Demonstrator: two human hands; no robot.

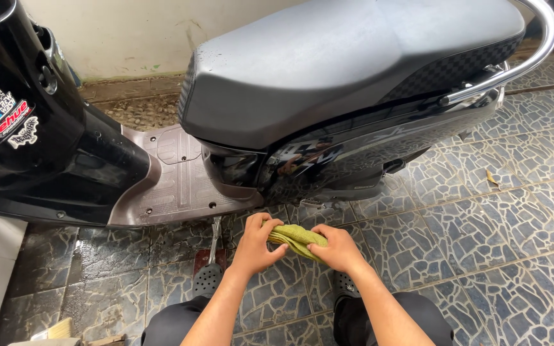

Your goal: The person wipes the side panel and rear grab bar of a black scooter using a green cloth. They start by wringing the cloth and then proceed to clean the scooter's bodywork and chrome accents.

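Two bare hands meet low in the middle of our view, both closed on one yellow-green cloth (pixel 295 238). Our left hand (pixel 256 245) curls its fingers over the cloth's left end, and our right hand (pixel 337 247) grips the right end with fingers wrapped tight, so the cloth sits bunched between them, held out in front of our knees and above the floor. The grip looks like a folding or wringing hold, though we cannot tell which.

Below the hands we count two dark perforated clogs (pixel 207 279), one under each forearm, planted on wet tiles (pixel 482 243) patterned like blue-grey stone. At the bottom left corner one pale brush (pixel 56 329) lies on the floor.

Just beyond the cloth stands one black scooter (pixel 328 154), side-on to us, its metal side stand (pixel 215 234) angled down to the tiles to hold it upright. Its brown ribbed footboard (pixel 177 176) is beaded with water. Above it is one wide grey seat (pixel 347 57), and one chrome grab rail (pixel 533 51) curves round the rear. One dry leaf (pixel 492 179) lies on the tiles to the right. Farthest off is a pale wall (pixel 142 32).
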